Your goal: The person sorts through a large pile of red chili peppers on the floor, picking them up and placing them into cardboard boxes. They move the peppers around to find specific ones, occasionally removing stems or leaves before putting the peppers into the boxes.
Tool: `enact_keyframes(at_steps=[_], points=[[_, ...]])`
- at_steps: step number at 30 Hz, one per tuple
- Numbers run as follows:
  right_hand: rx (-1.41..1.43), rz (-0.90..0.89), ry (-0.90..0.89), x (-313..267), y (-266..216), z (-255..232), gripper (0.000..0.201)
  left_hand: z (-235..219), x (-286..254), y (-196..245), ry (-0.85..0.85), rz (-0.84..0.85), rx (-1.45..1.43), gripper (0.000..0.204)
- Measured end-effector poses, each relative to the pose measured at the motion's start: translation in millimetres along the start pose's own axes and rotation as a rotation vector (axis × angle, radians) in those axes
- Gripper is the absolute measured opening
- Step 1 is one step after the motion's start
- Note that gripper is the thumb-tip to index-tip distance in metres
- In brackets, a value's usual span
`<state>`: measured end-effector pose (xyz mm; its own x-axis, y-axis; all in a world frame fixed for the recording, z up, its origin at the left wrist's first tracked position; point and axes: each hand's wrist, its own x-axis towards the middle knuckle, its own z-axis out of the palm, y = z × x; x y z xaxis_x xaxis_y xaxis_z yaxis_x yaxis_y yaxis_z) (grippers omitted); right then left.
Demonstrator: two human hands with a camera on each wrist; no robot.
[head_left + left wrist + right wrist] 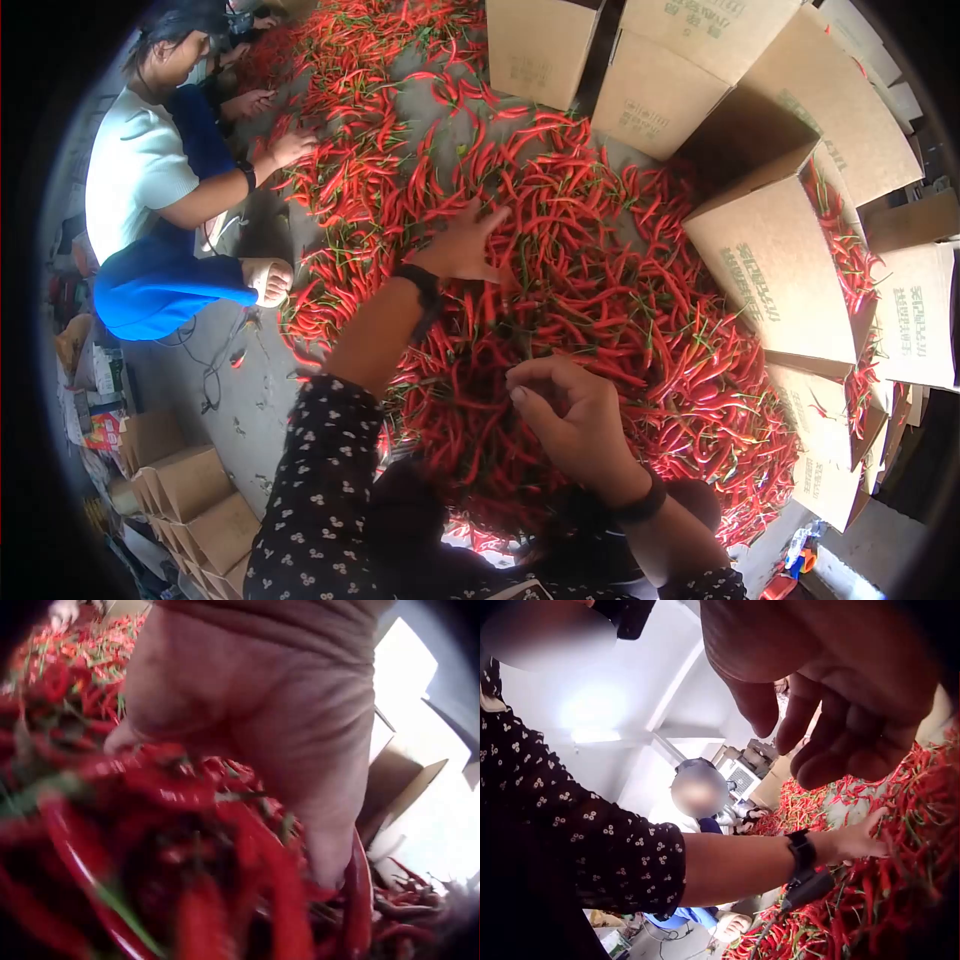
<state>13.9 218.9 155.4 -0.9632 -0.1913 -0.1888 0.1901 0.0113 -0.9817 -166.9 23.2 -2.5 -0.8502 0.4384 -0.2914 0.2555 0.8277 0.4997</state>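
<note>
Released and spread, the left hand touched red peppers with its fingers, which reached down among them. Loosely curled, the right hand hung above the near part of the heap, grasping nothing visible. Peppers lay in a broad heap across the grey floor. Cardboard boxes stood along its right side; to the left, another person reached toward its edge.

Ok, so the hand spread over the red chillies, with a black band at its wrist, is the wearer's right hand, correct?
No, it's the left hand, as the head view shows; it is spread over the red chillies, with a black band at its wrist.
</note>
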Motion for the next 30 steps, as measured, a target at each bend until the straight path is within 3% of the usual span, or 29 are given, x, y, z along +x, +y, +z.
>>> enact_keyframes(at_steps=[1, 3, 7, 9, 10, 12, 15, 17, 19, 20, 22, 24, 25, 27, 28, 30], points=[[0.015, 0.068, 0.003, -0.1, -0.6, 3.8, 0.016, 5.2, -0.2, 18.3, -0.003, 0.003, 0.000, 0.106], [0.035, 0.139, 0.013, -2.2, 3.2, 11.5, 0.015, 12.3, -21.5, 55.3, -0.206, -0.120, 0.254, 0.100], [-0.184, 0.115, -0.036, -12.5, 22.5, 21.1, 0.016, 15.8, -48.6, 40.7, -0.232, -0.041, 0.279, 0.082], [-0.258, 0.124, -0.038, -22.3, 35.9, 22.1, 0.016, 18.3, -58.3, 30.3, -0.241, -0.071, 0.087, 0.063], [-0.214, 0.186, -0.004, -29.0, 45.1, 22.0, 0.016, 18.7, -68.2, 29.3, -0.236, -0.077, 0.090, 0.063], [-0.172, 0.245, 0.032, -32.8, 48.9, 18.0, 0.016, 19.1, -88.6, 34.5, -0.157, 0.072, 0.069, 0.049], [-0.151, 0.319, 0.080, -41.0, 38.8, 10.7, 0.017, 2.1, -126.8, 55.3, -0.203, 0.196, -0.001, 0.046], [-0.085, 0.300, 0.102, -40.5, 33.0, 3.8, 0.016, -5.7, -148.6, 79.6, -0.339, 0.224, -0.030, 0.045], [-0.080, 0.300, 0.106, -36.5, 17.7, -3.7, 0.015, -21.2, -159.3, 100.7, -0.520, 0.400, -0.150, 0.044], [-0.050, 0.283, 0.092, -35.0, 14.5, -8.3, 0.015, -20.4, -154.7, 100.9, -0.520, 0.402, -0.155, 0.044], [-0.021, 0.304, 0.074, -31.4, -0.6, -13.7, 0.014, -24.4, -132.7, 98.9, -0.688, 0.785, -0.588, 0.046], [-0.044, 0.282, 0.082, -30.6, 1.5, -17.0, 0.013, -39.3, -73.5, 91.5, -0.503, 0.760, -0.451, 0.048], [-0.066, 0.253, 0.090, -30.2, 2.4, -18.5, 0.013, -50.3, -48.8, 88.7, -0.444, 0.428, -0.500, 0.046], [-0.038, 0.254, 0.124, -31.3, 4.1, -13.9, 0.013, -45.9, 18.9, 61.6, 0.111, 0.387, -0.072, 0.049], [-0.014, 0.260, 0.147, -32.7, 4.8, -10.3, 0.013, -47.4, 51.1, 50.9, 0.180, 0.419, -0.071, 0.057], [0.002, 0.256, 0.142, -33.2, 4.9, -6.3, 0.013, -30.8, 102.6, 36.3, 0.361, 0.284, -0.150, 0.079]])
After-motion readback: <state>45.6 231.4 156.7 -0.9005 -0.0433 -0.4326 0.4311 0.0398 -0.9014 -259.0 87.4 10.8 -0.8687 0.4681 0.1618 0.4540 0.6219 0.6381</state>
